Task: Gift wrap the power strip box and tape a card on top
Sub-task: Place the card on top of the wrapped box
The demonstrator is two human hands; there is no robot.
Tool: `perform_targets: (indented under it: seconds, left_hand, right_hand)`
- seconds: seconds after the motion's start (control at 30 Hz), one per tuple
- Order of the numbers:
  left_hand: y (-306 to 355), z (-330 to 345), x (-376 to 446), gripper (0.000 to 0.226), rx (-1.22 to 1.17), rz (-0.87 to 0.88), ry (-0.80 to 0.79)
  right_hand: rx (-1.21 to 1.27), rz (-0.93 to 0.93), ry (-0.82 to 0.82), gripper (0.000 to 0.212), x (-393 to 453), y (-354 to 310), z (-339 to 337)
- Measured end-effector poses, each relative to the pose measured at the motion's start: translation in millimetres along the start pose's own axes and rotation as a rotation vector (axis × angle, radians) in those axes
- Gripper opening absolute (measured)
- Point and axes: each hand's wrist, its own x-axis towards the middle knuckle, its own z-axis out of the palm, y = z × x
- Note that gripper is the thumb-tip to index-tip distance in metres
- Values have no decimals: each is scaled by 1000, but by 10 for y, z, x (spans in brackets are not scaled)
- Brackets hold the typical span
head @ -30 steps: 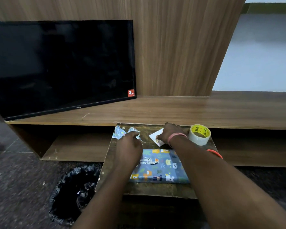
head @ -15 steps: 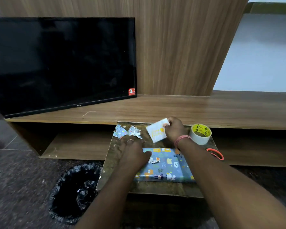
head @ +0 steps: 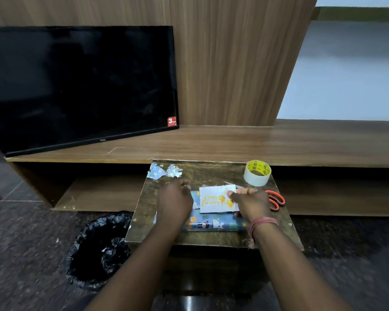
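Now the right hand pinches a birthday card over the wrapped box; the left hand presses the box, fingers bent.

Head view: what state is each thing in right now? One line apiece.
Box: fully wrapped, flat on the small table.
Card: printed side up on the box, untaped.
Right hand: pinches the card's edge.
Left hand: rests on the box's left end.
Tape roll: on its side, untouched.
Scissors: closed.
TV: off.
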Motion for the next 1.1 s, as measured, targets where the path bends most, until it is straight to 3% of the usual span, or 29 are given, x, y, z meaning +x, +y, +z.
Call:
perform_targets:
  seconds: [0.13, 0.3, 0.43, 0.67, 0.9, 1.1]
  left_hand:
    - [31, 60, -111, 21, -390, -322, -137]
    - [28, 79, -62, 13, -518, -461, -177]
    - [25, 103, -57, 20, -444, -427, -192]
    - [-3, 116, -41, 21, -168, -314, -164]
    - [15, 103, -68, 22, 24, -203, -179]
    - [26, 88, -49, 48, 276, 14, -276]
  right_hand:
    - [10, 41, -63, 12, -15, -7, 5]
    - [-38, 76, -127, 18, 26, -9, 23]
    - [-380, -27, -63, 9, 107, 55, 8]
    - [-740, -223, -1, 10, 41, 76, 81]
    - [-923, -251, -20, 11, -7, 0, 88]
    - [-1009, -314, -131, 25, 13, 17, 98]
